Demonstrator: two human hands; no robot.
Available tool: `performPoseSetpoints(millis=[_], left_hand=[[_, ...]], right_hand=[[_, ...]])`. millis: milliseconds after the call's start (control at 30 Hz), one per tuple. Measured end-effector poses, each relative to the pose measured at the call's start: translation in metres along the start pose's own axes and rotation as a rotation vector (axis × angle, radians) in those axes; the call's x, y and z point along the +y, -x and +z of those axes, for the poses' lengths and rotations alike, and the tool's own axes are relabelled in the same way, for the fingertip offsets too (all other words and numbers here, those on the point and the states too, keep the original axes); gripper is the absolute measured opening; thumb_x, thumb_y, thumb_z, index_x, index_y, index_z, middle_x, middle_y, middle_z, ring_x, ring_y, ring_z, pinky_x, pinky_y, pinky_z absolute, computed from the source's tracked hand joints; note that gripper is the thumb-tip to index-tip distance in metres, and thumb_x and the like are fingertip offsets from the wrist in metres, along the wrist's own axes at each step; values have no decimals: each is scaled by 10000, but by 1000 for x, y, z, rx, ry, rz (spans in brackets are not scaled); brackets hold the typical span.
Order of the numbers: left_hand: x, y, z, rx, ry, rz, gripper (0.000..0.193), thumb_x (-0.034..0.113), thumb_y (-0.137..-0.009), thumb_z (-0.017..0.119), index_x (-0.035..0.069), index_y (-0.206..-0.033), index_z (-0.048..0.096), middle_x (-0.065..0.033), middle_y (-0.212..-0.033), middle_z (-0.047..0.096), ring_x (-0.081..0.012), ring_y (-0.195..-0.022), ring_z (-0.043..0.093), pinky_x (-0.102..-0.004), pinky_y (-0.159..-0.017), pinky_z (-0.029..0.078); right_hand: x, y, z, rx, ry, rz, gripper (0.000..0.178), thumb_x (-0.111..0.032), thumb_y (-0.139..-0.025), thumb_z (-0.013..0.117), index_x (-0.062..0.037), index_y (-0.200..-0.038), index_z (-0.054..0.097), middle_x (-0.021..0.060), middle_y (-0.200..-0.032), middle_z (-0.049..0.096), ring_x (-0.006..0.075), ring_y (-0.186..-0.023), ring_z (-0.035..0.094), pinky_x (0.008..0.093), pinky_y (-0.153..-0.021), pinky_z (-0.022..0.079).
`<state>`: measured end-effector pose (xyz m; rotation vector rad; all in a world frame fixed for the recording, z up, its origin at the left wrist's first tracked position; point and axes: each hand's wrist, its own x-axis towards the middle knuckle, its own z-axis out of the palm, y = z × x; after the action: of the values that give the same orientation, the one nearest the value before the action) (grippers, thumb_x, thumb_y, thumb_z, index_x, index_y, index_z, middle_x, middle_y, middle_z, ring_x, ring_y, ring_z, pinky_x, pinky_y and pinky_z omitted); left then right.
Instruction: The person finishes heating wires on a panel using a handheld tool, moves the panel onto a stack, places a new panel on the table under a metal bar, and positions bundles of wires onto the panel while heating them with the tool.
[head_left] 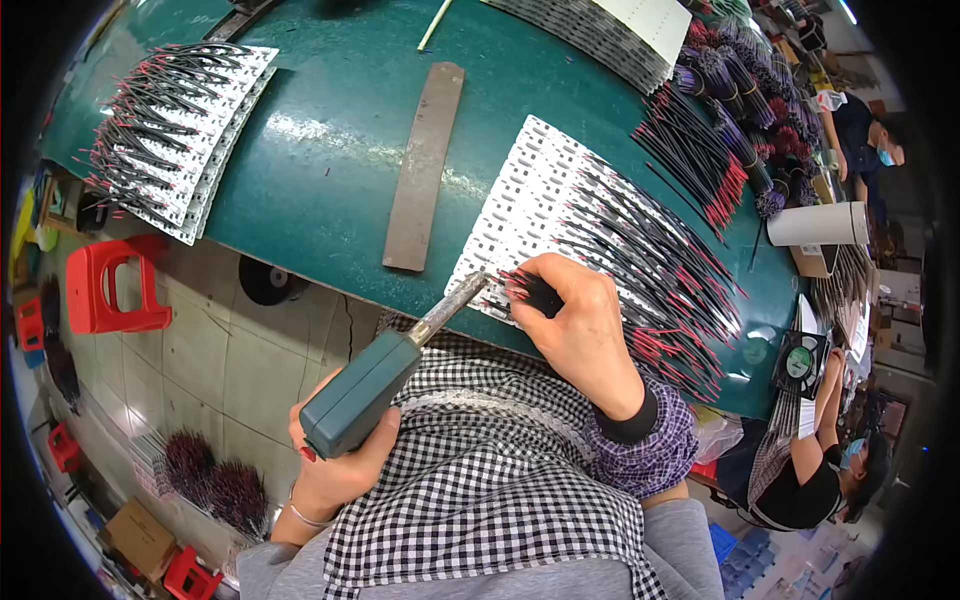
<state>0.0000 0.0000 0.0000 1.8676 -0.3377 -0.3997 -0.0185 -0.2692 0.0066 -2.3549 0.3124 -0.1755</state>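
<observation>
My left hand [350, 468] grips a green soldering gun [362, 388]. Its metal tip slants up and right, reaching the near left edge of a white perforated board [525, 195]. My right hand [592, 330] pinches short black wires [540, 294] with red ends, right beside that tip; whether tip and wire touch I cannot tell. Black wires with red ends [645, 245] lie in rows across the board's right side. More loose wires [672, 352] sit at its near right corner, just past my right hand.
A flat metal bar [425, 165] lies on the green table [320, 190]. Far left, another wired board [225, 130] rests near the edge. Stacked boards [610, 45] and wire bundles [735, 85] stand at the back. On the right, a person [815, 465] works beside a small fan [800, 360].
</observation>
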Motion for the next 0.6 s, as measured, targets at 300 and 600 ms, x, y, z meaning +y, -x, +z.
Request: performPoseSetpoints(millis=[300, 600], left_hand=[[7, -3, -1, -31, -6, -5, 284, -12, -742, 745, -66, -1016, 690, -123, -912, 704, -175, -744, 686, -276, -653, 544], [6, 0, -1, 1, -17, -31, 248, -11, -734, 738, -59, -974, 701, -123, -890, 690, -179, -719, 674, -280, -636, 540]], right_hand=[[2, -1, -2, -7, -14, -1, 185, -45, -738, 728, 6, -908, 676, 169, -804, 680, 347, -736, 677, 411, -652, 525], [2, -2, -2, -20, -13, 11, 185, -58, -743, 728, 10, -908, 679, 172, -812, 676, 353, -744, 674, 412, -662, 522]])
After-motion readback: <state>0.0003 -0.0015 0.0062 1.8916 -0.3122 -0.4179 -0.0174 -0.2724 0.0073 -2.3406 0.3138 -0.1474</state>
